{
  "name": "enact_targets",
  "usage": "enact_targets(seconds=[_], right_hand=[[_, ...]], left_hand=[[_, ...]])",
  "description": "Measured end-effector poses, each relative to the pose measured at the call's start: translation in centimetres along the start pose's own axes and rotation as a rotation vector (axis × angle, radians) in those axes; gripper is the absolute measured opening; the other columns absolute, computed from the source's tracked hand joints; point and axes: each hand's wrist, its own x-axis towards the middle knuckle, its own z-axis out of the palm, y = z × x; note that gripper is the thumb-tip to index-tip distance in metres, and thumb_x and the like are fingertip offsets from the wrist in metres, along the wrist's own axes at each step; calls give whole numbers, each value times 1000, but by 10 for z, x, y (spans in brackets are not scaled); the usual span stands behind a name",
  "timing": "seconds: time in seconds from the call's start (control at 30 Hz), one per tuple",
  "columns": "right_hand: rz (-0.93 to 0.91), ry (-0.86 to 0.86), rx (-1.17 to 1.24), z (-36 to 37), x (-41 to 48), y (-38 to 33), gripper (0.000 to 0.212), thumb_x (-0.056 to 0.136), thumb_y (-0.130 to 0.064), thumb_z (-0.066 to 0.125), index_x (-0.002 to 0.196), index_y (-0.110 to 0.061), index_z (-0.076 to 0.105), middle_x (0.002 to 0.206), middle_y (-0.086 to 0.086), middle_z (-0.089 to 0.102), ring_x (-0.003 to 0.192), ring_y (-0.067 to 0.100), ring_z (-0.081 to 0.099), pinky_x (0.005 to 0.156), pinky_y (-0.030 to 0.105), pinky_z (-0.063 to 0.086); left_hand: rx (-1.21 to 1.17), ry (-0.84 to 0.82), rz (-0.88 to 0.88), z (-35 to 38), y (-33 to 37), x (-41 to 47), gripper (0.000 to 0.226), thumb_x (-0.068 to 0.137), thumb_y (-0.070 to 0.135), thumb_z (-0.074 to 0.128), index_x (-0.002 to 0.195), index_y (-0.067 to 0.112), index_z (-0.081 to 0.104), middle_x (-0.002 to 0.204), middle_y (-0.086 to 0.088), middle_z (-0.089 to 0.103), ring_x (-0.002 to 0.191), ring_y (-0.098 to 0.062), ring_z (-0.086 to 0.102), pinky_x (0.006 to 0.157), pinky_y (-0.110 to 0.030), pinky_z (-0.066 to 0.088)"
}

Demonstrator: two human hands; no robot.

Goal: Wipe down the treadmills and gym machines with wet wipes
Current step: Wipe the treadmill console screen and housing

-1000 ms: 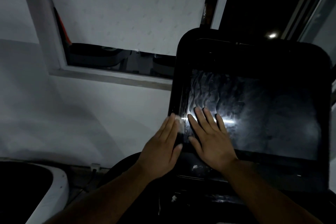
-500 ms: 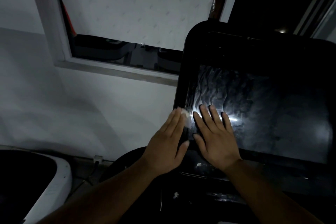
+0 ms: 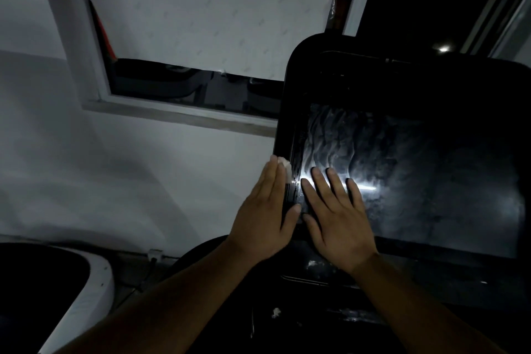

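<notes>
A black treadmill console (image 3: 402, 80) fills the right half of the head view, its glossy screen (image 3: 431, 175) streaked with wet wipe marks. My left hand (image 3: 265, 210) lies flat with straight fingers on the console's left edge, pressing a small white wet wipe (image 3: 284, 164) that shows just past its fingertips. My right hand (image 3: 336, 210) rests flat on the lower left part of the screen, fingers spread and straight, holding nothing.
A grey wall (image 3: 129, 175) and a window frame (image 3: 178, 112) with a white blind (image 3: 207, 8) stand behind the console on the left. A white and black machine housing (image 3: 86, 290) sits at the lower left. White specks lie on the black tray below the screen.
Both hands have slid slightly up along the console's left edge and screen. The wipe has moved up with my left fingertips.
</notes>
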Motion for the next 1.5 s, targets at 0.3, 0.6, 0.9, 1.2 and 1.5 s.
enact_targets(seconds=[0.3, 0.6, 0.9, 1.2, 1.5], right_hand=[[0, -4, 11, 1, -1, 0, 62, 102, -44, 34, 159, -19, 30, 169, 4, 17, 156, 26, 10, 122, 58, 19], [-4, 4, 10, 5, -2, 0, 62, 102, -45, 34, 159, -19, 31, 168, 5, 19, 156, 27, 11, 122, 57, 18], [-11, 35, 18, 1, 0, -1, 62, 101, -43, 36, 156, -15, 38, 166, 8, 25, 154, 30, 18, 122, 56, 17], [-7, 50, 20, 0, 0, -2, 62, 101, -42, 34, 156, -14, 37, 167, 8, 23, 155, 30, 15, 123, 56, 15], [-5, 50, 12, 0, 0, -1, 62, 100, -42, 35, 157, -15, 36, 167, 7, 21, 155, 29, 13, 124, 53, 11]], left_hand=[[53, 25, 46, 9, 1, -25, 76, 106, 49, 32, 162, 6, 5, 171, -9, 0, 158, -20, 0, 127, -28, 9], [95, 5, 74, 14, 1, -50, 77, 106, 50, 34, 161, 1, 8, 171, -12, 2, 158, -24, 4, 126, -38, 18], [78, -6, 73, 18, -3, -69, 78, 106, 48, 38, 160, -2, 11, 170, -15, 5, 158, -26, 7, 125, -42, 22], [-3, -7, 34, 13, 3, -57, 83, 104, 50, 41, 161, 1, 7, 171, -12, 3, 158, -21, 3, 126, -42, 22], [19, -28, 75, 15, 5, -67, 82, 104, 53, 38, 161, 1, 9, 170, -13, 4, 158, -24, 4, 124, -45, 25]])
